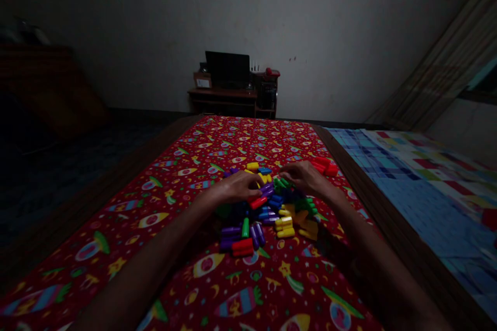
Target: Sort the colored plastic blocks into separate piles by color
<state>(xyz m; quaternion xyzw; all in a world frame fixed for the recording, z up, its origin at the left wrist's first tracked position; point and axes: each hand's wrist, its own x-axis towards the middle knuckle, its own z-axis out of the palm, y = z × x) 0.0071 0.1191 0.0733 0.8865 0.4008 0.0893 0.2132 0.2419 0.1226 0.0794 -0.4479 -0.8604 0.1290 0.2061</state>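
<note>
A loose pile of glossy, round-ended plastic pieces in several colours lies on a red patterned cloth (233, 274). My left hand (241, 186) reaches over the pile's left side, fingers curled, close to a purple piece (267, 190) and a red piece (257, 202). What its fingertips grip is hidden. On the far right side, my right hand (305, 176) bends its fingers together beside green pieces (281, 184); I cannot make out what is between them. Nearer me lie yellow pieces (284, 226), purple pieces (257, 235), a green piece (245, 227) and red pieces (243, 247).
Several red pieces (325, 166) lie apart, just beyond my right wrist. The cloth covers a long surface with dark edges. Bright checked bedding (404, 207) spreads along the right. A monitor (228, 69) stands on a wooden desk (221, 93) by the far wall. The room is dim.
</note>
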